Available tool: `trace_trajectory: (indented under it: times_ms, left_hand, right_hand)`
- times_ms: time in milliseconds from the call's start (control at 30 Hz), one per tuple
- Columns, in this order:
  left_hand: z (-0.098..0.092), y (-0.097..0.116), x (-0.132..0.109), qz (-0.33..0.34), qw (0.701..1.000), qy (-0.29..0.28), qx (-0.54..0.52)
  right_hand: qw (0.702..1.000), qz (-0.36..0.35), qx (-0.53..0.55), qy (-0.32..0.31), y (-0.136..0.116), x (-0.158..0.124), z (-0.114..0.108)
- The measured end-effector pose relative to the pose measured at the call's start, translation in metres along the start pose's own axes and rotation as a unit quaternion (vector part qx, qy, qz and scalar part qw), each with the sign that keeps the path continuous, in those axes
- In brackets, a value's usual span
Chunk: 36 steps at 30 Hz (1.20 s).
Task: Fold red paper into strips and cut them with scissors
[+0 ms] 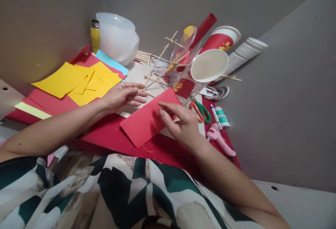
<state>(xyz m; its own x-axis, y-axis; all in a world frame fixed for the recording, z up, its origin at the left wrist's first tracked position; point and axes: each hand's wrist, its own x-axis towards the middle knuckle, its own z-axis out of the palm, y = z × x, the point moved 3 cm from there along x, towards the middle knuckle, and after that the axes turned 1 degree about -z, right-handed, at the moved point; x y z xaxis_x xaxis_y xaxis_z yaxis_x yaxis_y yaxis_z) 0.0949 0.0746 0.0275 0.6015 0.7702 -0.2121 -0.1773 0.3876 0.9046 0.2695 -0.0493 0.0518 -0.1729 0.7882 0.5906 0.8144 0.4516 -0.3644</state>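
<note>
Red rectangular paper sheet (147, 124) lies, in the head view, across the near edge of a pale flat board (128, 110) and the red-covered counter (105, 132), between the two hands. Its long axis runs slantwise, from the person's near left to the far right. The right hand (182, 122) is nearer: it is over the sheet's right side, thumb and forefinger parted, its grip loose with nothing pinched in it; whether a fingertip touches the paper, I cannot tell. From that grip most of the sheet extends leftward and toward the person. The left hand (124, 96) is beyond the sheet's left end, fingers loosely spread, beside the lower corner of a thin wooden stick frame (160, 61); contact there is unclear. Scissors with orange and green handles (200, 114) lie right of the sheet.
</note>
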Motion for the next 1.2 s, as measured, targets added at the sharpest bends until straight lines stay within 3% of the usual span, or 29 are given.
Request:
trace_trajectory:
  times_ms: [100, 200, 300, 367, 467, 567, 667, 733, 800, 867, 967, 1067, 1200]
  left_hand:
    - [-0.002, -0.011, 0.007, -0.053, 0.998, -0.01, 0.021]
    - [-0.005, -0.024, 0.014, -0.047, 0.993, -0.018, 0.108]
    - [-0.003, -0.029, 0.017, -0.023, 0.978, -0.037, 0.206]
    - [0.0, -0.031, 0.016, -0.047, 0.969, -0.06, 0.234]
    - [0.007, -0.03, 0.013, -0.092, 0.965, -0.088, 0.228]
    - [0.008, -0.022, 0.01, -0.098, 0.973, -0.077, 0.192]
    - [0.003, -0.009, 0.007, -0.08, 0.987, -0.039, 0.134]
    - [-0.002, -0.001, 0.006, -0.058, 0.993, -0.016, 0.099]
    - [-0.006, 0.004, 0.006, -0.036, 0.997, -0.006, 0.073]
    - [-0.007, 0.007, 0.005, -0.025, 0.998, -0.008, 0.055]
    - [-0.006, 0.008, 0.004, -0.027, 0.998, -0.02, 0.053]
    - [-0.002, 0.007, 0.001, -0.029, 0.996, -0.038, 0.078]
    - [0.006, 0.004, -0.003, -0.055, 0.989, -0.082, 0.107]
  right_hand:
    - [0.994, 0.09, 0.053, -0.018, 0.019, -0.015, 0.001]
    - [0.985, 0.14, 0.102, -0.019, 0.03, -0.029, 0.007]
    - [0.982, 0.136, 0.13, 0.005, 0.033, -0.034, 0.011]
    - [0.984, 0.112, 0.135, 0.012, 0.03, -0.033, 0.012]
    - [0.987, 0.075, 0.142, 0.031, 0.024, -0.033, 0.008]
    - [0.976, 0.096, 0.158, 0.116, 0.024, -0.037, -0.003]
    - [0.932, 0.163, 0.203, 0.25, 0.034, -0.042, -0.014]
    - [0.884, 0.206, 0.26, 0.329, 0.043, -0.043, -0.017]
    - [0.834, 0.246, 0.331, 0.366, 0.052, -0.042, -0.017]
    - [0.799, 0.286, 0.392, 0.355, 0.057, -0.038, -0.014]
    - [0.782, 0.333, 0.458, 0.262, 0.056, -0.035, -0.005]
    - [0.789, 0.351, 0.475, 0.168, 0.047, -0.038, 0.004]
    - [0.825, 0.347, 0.429, 0.125, 0.037, -0.045, 0.007]
